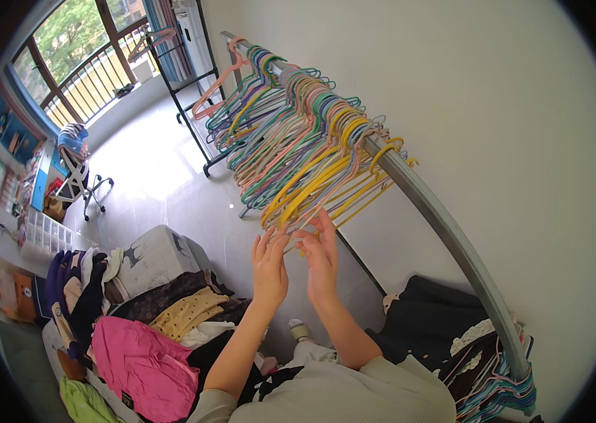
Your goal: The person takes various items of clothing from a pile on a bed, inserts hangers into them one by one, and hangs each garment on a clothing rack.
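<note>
Both my hands are raised at the lower front edge of a dense row of plastic clothes hangers (312,151) in yellow, pink, green, purple and blue. My left hand (269,269) has its fingers bent against the thumb at the end of a pale hanger. Beside it, the fingers of my right hand (322,264) curl around the same pale hanger, index finger pointing up. The hanger is thin and partly hidden by the fingers. All the other hangers hang from a grey metal rail (428,194), which curves past my right side.
Dark garments (428,317) and more hangers (502,388) hang at the lower right. On the left lie a pink garment (144,366), a yellow dotted cloth (188,314) and a grey fabric box (157,261). A black rack (195,92) and an office chair (79,166) stand farther off.
</note>
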### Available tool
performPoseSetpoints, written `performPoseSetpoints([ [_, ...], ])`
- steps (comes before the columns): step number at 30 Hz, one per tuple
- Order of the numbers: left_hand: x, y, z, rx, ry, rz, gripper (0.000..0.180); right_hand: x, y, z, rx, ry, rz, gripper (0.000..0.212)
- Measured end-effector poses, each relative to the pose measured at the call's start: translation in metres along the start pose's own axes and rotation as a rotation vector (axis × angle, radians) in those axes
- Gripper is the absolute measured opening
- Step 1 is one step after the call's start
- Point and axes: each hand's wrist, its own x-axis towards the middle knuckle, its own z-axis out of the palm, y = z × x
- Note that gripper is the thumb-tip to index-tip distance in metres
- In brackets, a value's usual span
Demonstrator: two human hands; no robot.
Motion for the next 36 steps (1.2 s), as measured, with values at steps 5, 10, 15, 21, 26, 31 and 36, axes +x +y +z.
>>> performPoseSetpoints([
  [5, -0.005, -0.001, -0.005, -0.152, 0.048, -0.071, 0.038, -0.003, -0.001, 0.006, -0.033, -0.073, -0.012, 0.056],
  [10, -0.026, -0.005, -0.014, -0.216, 0.083, -0.174, 0.035, -0.011, 0.003, 0.013, -0.016, -0.177, 0.009, 0.055],
  [15, -0.050, -0.005, -0.028, -0.368, 0.112, -0.203, 0.029, -0.026, -0.003, 0.024, -0.060, -0.327, 0.031, 0.057],
  [21, -0.098, -0.007, -0.054, -0.294, 0.128, -0.339, 0.020, -0.055, -0.006, 0.044, -0.054, -0.457, 0.097, 0.058],
  [26, -0.141, 0.013, -0.080, -0.351, 0.180, -0.453, 0.020, -0.086, 0.001, 0.056, -0.067, -0.570, 0.078, 0.058],
  [31, -0.187, 0.031, -0.085, -0.404, 0.236, -0.462, 0.027, -0.114, 0.002, 0.065, -0.097, -0.539, -0.007, 0.055],
  [36, -0.217, 0.067, -0.078, -0.168, -0.100, -0.478, 0.026, -0.137, -0.012, 0.066, -0.219, -0.443, -0.012, 0.043],
])
